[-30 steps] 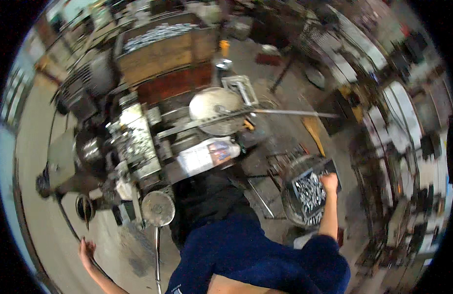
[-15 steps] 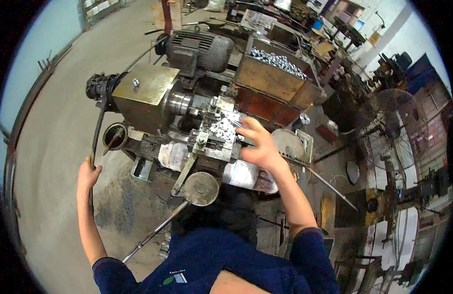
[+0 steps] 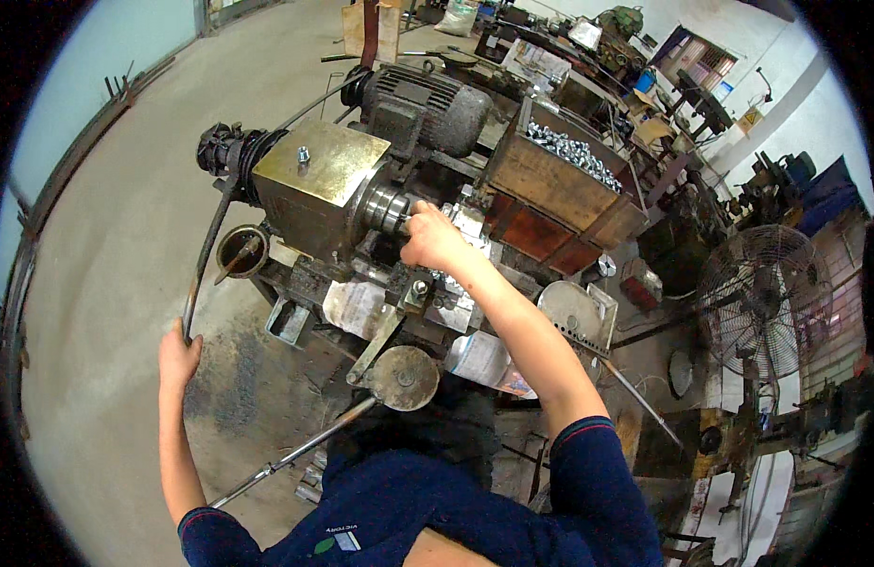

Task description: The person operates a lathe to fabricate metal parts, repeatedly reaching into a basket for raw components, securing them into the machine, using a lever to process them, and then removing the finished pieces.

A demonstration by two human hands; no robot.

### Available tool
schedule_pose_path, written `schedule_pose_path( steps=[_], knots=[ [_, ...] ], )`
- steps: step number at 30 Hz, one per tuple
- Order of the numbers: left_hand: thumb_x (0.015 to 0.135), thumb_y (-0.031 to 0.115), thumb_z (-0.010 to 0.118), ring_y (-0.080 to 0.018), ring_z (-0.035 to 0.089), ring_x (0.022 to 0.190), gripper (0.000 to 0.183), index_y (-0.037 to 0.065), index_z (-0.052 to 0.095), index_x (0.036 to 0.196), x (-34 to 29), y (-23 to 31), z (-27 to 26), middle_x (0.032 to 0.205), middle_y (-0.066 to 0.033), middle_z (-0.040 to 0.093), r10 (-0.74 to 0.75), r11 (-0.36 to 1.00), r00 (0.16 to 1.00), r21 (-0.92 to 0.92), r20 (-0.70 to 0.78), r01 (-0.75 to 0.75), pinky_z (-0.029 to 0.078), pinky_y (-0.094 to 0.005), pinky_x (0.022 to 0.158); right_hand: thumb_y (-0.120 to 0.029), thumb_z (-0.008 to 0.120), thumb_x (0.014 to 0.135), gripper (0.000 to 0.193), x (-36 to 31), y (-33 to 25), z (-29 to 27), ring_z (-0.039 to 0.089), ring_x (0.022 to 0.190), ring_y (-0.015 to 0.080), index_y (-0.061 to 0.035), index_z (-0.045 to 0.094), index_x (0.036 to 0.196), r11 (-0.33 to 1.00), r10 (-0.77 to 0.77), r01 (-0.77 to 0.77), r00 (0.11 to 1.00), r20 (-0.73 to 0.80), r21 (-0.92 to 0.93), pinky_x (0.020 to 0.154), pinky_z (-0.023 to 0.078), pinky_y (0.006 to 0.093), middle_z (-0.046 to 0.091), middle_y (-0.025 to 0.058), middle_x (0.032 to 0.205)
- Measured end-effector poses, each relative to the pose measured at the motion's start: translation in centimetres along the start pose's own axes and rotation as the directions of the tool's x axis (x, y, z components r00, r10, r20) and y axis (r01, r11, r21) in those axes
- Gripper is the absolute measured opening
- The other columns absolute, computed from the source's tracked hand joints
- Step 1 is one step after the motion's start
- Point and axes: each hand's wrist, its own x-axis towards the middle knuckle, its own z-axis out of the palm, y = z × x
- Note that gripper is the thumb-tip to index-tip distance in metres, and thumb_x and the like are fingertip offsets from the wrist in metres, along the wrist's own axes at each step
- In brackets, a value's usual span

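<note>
At the left, my left hand is closed round the lower end of a long dark lever that runs up to the rear of the headstock of a small lathe. My right hand reaches over the tool slide to the front of the round steel spindle chuck. Its fingers are bent together at the chuck's mouth. Whatever they hold there is hidden behind the hand. A small metal fitting stands on the brass-coloured headstock top.
Behind the chuck is an electric motor. A bin holds many small metal parts. In front, a round disc sits near a long rod. A cup with a brush-like stick hangs left. A caged fan stands right.
My right hand has gone left from above the tool slide to the chuck mouth, and its spread fingers have closed. My left hand stays on the lever. The whole view has shifted slightly.
</note>
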Motion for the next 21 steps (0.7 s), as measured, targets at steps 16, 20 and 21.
schedule_pose_path(
  steps=[16, 20, 21],
  knots=[
    [0.069, 0.007, 0.054, -0.0355, 0.059, 0.066, 0.006, 0.004, 0.058, 0.074, 8.6, -9.6, -3.3, 0.069, -0.0164, 0.060, 0.062, 0.813, 0.998, 0.581, -0.022, -0.038, 0.047, -0.0444, 0.061, -0.017, 0.063, 0.051, 0.027, 0.9, -0.2, -0.2, 0.059, 0.081, 0.0384, 0.0047, 0.063, 0.067, 0.901, 0.183, -0.165, 0.983, -0.008, 0.401, 0.075, 0.048, 0.0393, 0.058, 0.0246, 0.085],
    [0.069, 0.006, 0.056, -0.0361, 0.060, 0.073, 0.015, 0.003, 0.062, 0.083, 9.4, -10.8, -2.5, 0.075, -0.0178, 0.062, 0.032, 0.845, 0.999, 0.534, -0.042, -0.005, 0.048, -0.0445, 0.068, -0.016, 0.062, 0.052, 0.028, 0.5, 0.6, 0.1, 0.058, 0.083, 0.0364, 0.0019, 0.065, 0.072, 0.952, 0.074, -0.017, 0.982, -0.175, 0.307, 0.076, 0.048, 0.0393, 0.060, 0.0211, 0.091],
    [0.070, 0.006, 0.056, -0.0360, 0.060, 0.075, 0.017, 0.003, 0.063, 0.085, 9.3, -8.7, -3.0, 0.078, -0.0184, 0.062, 0.011, 0.865, 0.999, 0.501, -0.046, 0.014, 0.049, -0.0444, 0.069, -0.016, 0.061, 0.052, 0.028, -0.3, 0.7, -0.4, 0.058, 0.084, 0.0360, 0.0013, 0.066, 0.074, 0.963, 0.040, 0.025, 0.971, -0.235, 0.269, 0.077, 0.048, 0.0392, 0.060, 0.0204, 0.093]
  ],
)
